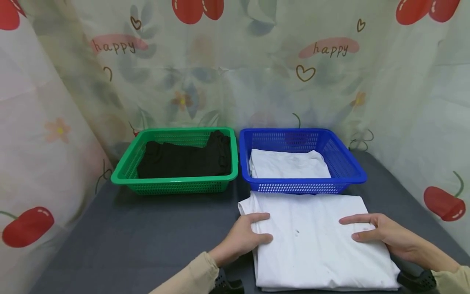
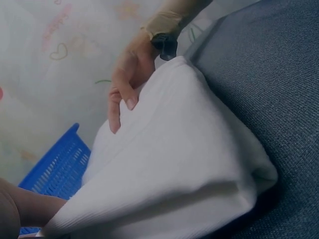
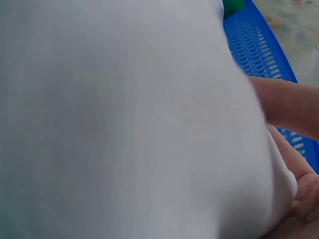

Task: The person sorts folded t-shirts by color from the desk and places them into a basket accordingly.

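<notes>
A folded white garment (image 1: 312, 249), thick with layers, lies at the right of the table in the head view; its exact kind does not show. My left hand (image 1: 247, 234) grips its left edge, thumb and forefinger on top and the other fingers hidden. At the opposite edge my right hand (image 1: 391, 237) holds the cloth, with thumb and forefinger over the top. The right wrist view shows the white cloth (image 3: 149, 119) bulging close to the camera, between the fingers. In the left wrist view, open folds show along the near side.
Just behind the garment stands a blue basket (image 1: 354, 175) with a folded white cloth (image 1: 288, 165) inside. Left of it, a green basket (image 1: 176, 179) holds folded black cloth (image 1: 180, 161). The dark grey table (image 1: 128, 241) extends to the left. A printed curtain (image 1: 235, 90) hangs behind.
</notes>
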Demonstrator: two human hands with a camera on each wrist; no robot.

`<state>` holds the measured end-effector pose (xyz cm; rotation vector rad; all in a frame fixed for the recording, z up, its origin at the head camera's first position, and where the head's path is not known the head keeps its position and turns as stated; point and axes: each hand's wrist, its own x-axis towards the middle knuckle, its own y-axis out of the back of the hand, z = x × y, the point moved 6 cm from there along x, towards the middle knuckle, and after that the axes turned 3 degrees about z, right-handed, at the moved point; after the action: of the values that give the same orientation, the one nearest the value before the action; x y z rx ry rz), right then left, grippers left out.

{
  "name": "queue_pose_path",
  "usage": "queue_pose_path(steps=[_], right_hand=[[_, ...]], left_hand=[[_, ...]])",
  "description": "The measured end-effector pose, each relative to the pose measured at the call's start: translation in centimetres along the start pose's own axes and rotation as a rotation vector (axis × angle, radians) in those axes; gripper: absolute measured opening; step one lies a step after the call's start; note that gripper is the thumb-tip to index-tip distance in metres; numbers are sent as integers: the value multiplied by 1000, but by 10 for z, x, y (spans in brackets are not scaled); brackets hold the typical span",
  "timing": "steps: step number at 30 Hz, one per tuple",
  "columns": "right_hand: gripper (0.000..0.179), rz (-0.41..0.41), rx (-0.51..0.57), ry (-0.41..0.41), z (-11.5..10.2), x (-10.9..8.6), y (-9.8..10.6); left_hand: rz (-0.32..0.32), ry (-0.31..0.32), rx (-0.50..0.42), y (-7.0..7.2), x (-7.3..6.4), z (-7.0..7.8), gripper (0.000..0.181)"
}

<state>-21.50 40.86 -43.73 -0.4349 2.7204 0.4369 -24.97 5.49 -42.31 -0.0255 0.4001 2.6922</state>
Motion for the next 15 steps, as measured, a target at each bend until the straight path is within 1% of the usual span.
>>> queue_pose_path(steps=[3,8,11,15], right_hand=[[45,20,-19,-1,0,1,1],[47,40,-19,-10,-1,-1,2],[46,45,-18,2,-4,-4,4],[45,22,16,31,-10,-9,6]], left_hand=[[2,1,6,0,1,0,54],[-3,7,9,0,2,0,54],[-9,-9,-8,3,2,2,54],[-16,-39,-35,8,1,9,54]])
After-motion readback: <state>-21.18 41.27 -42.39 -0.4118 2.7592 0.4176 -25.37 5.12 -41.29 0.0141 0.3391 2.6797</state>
